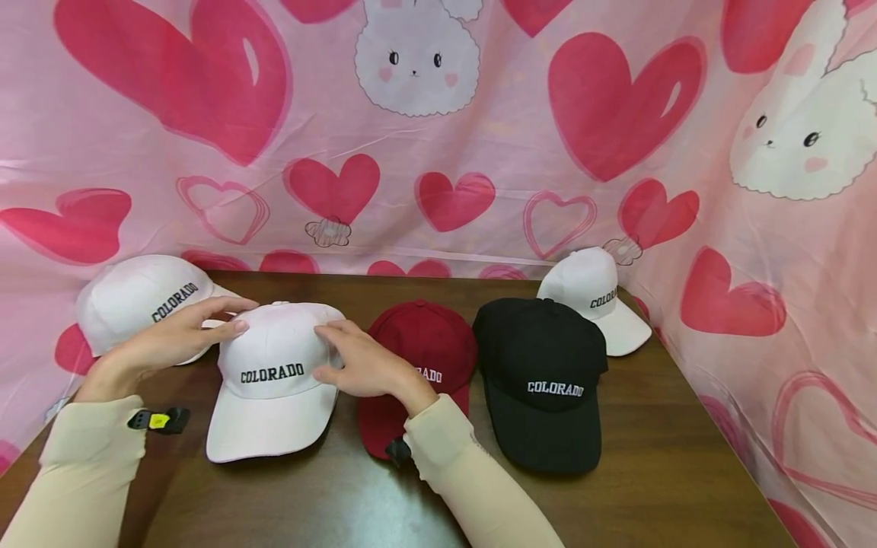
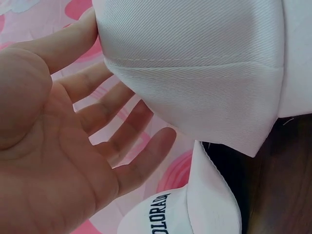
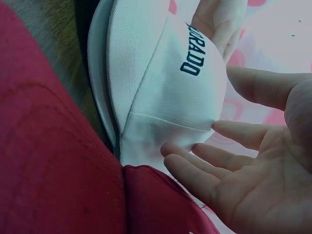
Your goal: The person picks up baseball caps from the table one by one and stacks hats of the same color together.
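A white baseball cap (image 1: 281,339) with black "COLORADO" lettering sits on the table, brim toward me. My left hand (image 1: 174,339) is at the left of its crown, fingers spread; in the left wrist view the thumb and fingertips touch or nearly touch the white fabric (image 2: 195,58). On the crown's right side is my right hand (image 1: 366,361), its fingertips at the cloth and fingers loosely extended, as the right wrist view also shows. A second white edge (image 3: 96,73) runs beside the brim there. Right behind that wrist, a dark red cap (image 1: 421,331) is partly hidden by the forearm.
Another white cap (image 1: 140,297) lies at the far left, behind my left hand. To the right stand a black cap (image 1: 541,358) and, behind it, a further white cap (image 1: 582,281). A pink heart-and-rabbit cloth (image 1: 452,137) borders the brown wooden table (image 1: 658,441).
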A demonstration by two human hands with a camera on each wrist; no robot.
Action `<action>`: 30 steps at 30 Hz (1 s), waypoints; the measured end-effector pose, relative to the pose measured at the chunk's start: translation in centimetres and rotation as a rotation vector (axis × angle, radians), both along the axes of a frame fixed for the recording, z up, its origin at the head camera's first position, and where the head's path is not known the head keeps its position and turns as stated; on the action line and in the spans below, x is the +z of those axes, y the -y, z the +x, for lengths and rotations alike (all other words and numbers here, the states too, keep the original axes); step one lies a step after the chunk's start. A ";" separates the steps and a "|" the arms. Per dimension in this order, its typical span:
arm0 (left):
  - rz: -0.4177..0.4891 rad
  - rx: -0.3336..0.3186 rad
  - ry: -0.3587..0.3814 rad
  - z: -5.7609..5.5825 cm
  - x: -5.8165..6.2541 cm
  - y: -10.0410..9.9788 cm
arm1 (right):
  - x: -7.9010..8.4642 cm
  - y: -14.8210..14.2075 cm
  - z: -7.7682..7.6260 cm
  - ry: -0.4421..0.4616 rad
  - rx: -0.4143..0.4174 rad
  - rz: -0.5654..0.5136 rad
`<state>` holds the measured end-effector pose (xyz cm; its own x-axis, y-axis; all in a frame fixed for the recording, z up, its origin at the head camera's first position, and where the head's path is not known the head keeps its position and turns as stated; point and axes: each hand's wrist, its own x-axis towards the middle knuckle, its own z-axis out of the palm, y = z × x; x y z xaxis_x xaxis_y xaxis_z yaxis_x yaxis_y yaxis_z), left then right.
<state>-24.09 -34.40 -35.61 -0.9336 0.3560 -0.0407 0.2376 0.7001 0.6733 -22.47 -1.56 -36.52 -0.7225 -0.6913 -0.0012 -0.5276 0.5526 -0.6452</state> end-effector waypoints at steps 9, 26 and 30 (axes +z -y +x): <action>-0.031 -0.010 -0.094 0.0 0.3 0.0 | 0.8 -0.4 0.1 -0.038 0.001 -0.035; 0.099 0.254 -0.248 0.3 1.4 1.6 | 3.4 -2.3 0.4 -0.119 -0.036 -0.175; 0.159 0.353 -0.259 0.3 1.4 2.3 | 3.7 -2.5 0.4 -0.130 -0.036 -0.202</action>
